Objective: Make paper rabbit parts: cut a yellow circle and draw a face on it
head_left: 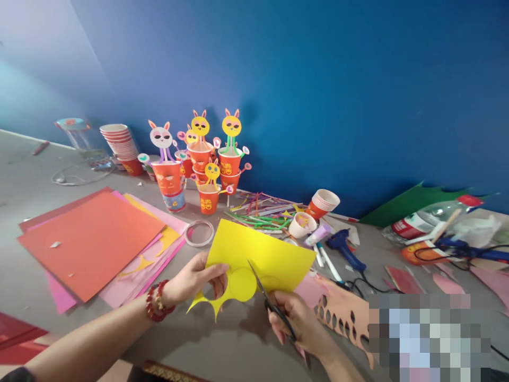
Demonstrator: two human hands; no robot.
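Along your worktop's (222, 345) back edge stand rabbit-topped paper cups (209, 200), with a tall cup stack (119, 142) farther left; coloured sheets (95, 233) lie on the left, a blue glue gun (347, 250) toward the right. Near the front edge, your left hand (199, 277) pinches the yellow paper (258, 245); your right hand (298, 318), fingers curled, grips scissors (283, 318), a blade over the paper beside a drawn circle (243, 284).

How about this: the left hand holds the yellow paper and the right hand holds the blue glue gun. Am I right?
Not quite. The head view shows the right hand holding black-handled scissors; the blue glue gun lies on the table. The left hand does hold the yellow paper.
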